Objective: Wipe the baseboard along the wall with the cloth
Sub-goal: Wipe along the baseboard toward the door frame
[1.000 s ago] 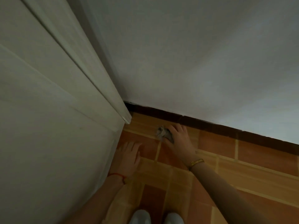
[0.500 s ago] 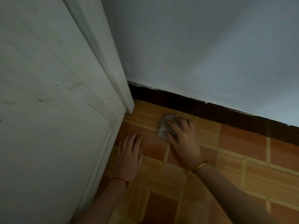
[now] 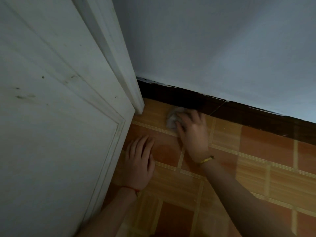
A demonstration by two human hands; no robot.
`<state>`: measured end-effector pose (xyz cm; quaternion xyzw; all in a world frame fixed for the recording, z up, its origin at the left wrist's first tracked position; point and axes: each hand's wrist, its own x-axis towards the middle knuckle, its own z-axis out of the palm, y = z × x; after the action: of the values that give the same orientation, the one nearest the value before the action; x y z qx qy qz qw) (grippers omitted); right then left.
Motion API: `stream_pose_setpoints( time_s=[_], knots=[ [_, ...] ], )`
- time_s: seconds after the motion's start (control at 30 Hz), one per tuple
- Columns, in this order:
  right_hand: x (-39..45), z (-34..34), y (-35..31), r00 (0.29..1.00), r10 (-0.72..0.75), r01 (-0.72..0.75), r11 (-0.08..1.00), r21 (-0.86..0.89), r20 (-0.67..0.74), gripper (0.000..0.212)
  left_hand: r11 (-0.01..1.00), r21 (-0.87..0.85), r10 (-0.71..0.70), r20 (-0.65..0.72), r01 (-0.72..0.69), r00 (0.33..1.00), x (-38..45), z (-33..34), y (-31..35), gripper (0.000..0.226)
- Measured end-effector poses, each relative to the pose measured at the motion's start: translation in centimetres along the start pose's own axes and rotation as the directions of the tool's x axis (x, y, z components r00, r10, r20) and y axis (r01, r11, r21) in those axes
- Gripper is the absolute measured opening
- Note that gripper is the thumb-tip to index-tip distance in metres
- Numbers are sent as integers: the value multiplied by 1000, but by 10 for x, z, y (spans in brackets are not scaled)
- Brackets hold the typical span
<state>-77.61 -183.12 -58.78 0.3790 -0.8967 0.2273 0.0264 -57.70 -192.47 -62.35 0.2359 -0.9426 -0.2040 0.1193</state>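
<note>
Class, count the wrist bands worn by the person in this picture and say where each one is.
2. A red string bracelet on the left wrist by the door; a gold bracelet on the right wrist.

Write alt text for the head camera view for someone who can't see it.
A right hand presses a crumpled grey cloth at the foot of a dark baseboard. The left hand lies flat on the tiled floor beside a white door.
</note>
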Motion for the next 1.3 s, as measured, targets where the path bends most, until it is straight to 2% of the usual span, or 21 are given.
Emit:
stream_pose_setpoints(
  time_s=[0.1,0.17,0.23,0.33,0.4,0.47,0.53,0.57,0.6,0.63,0.67,0.7,0.77,0.9,0.97,1.13,1.23,1.3],
  knots=[
    [-15,-15,23,986,150,-152,988,-28,-70,26,1000,3,-3,9,3,1000,0,1,0,49],
    [-13,-11,16,975,201,-205,978,-27,-96,23,1000,16,-13,18,13,1000,0,1,0,48],
    [-2,0,-4,985,150,-151,988,-4,-81,24,1000,21,-15,19,15,1000,0,1,0,49],
    [23,18,-41,997,-63,64,998,15,-44,25,1000,22,-15,25,14,1000,0,-1,0,49],
    [37,27,-55,995,-100,100,995,22,-9,24,1000,20,-19,25,19,999,1,-1,0,50],
    [43,30,-58,999,-41,40,997,66,28,23,1000,15,-16,18,15,1000,0,0,0,50],
    [38,25,-56,989,145,-136,960,244,-18,21,1000,13,-4,9,3,1000,0,0,0,50],
    [34,19,-56,948,314,-269,880,391,-55,20,1000,11,-1,1,1,1000,0,0,0,50],
    [32,12,-56,861,506,-399,740,541,-57,19,1000,10,-1,-8,1,1000,1,0,0,50],
    [31,5,-57,746,666,-497,558,665,-2,18,1000,10,0,-14,0,1000,1,1,0,49],
    [32,-2,-59,639,765,-540,376,753,77,19,1000,11,1,-17,-1,1000,1,1,0,49],
    [32,-6,-61,570,811,-539,248,805,132,20,1000,13,1,-18,-1,1000,1,1,0,49],
    [36,-12,-71,544,824,-501,168,849,158,24,1000,17,5,-20,-5,1000,0,1,0,49],
    [56,-1,-108,616,757,-502,162,850,219,28,1000,21,21,-45,-20,999,1,2,0,48],
    [69,5,-125,598,775,-499,158,852,206,28,999,32,28,-57,-26,998,2,1,1,44],
    [55,7,-100,538,842,-449,240,860,46,21,1000,19,12,-33,-11,999,1,1,1,50],
    [36,-4,-63,522,846,-424,371,826,-112,19,1000,6,-6,-5,6,1000,1,1,0,51],
    [31,-12,-53,547,816,-395,449,801,-188,20,1000,2,-8,-1,8,1000,1,0,0,51]
  ],
)
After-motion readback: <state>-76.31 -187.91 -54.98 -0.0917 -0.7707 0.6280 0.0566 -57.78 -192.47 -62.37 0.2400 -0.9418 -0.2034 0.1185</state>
